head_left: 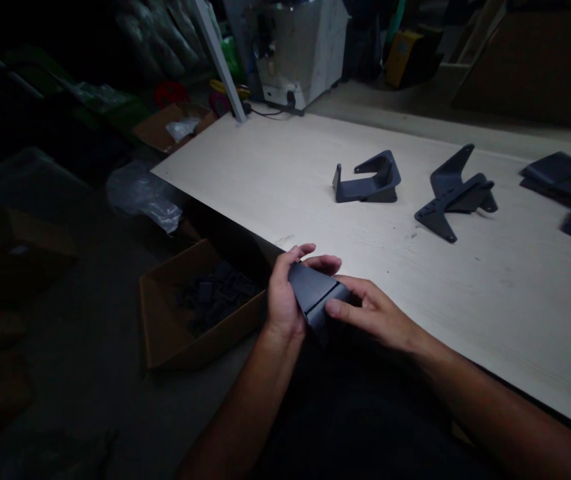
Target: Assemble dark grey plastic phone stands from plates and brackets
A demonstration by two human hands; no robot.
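Note:
Just off the table's near edge, both my hands hold one dark grey bent bracket [314,288]. My left hand [285,297] cups it from the left side, with its fingers curled over the far end. My right hand [365,308] grips the right end, its thumb pressed on the face beside a dark slot line. The underside of the bracket is hidden. On the table stand a U-shaped bracket [388,177] and, to its right, angled brackets [458,193] that lie against each other.
The pale table [275,167] stretches away to the right. More dark pieces [563,177] lie stacked at its right side. On the floor at left, a cardboard box [165,320] holds many dark parts. A metal post [221,63] and a grey machine [305,53] stand beyond.

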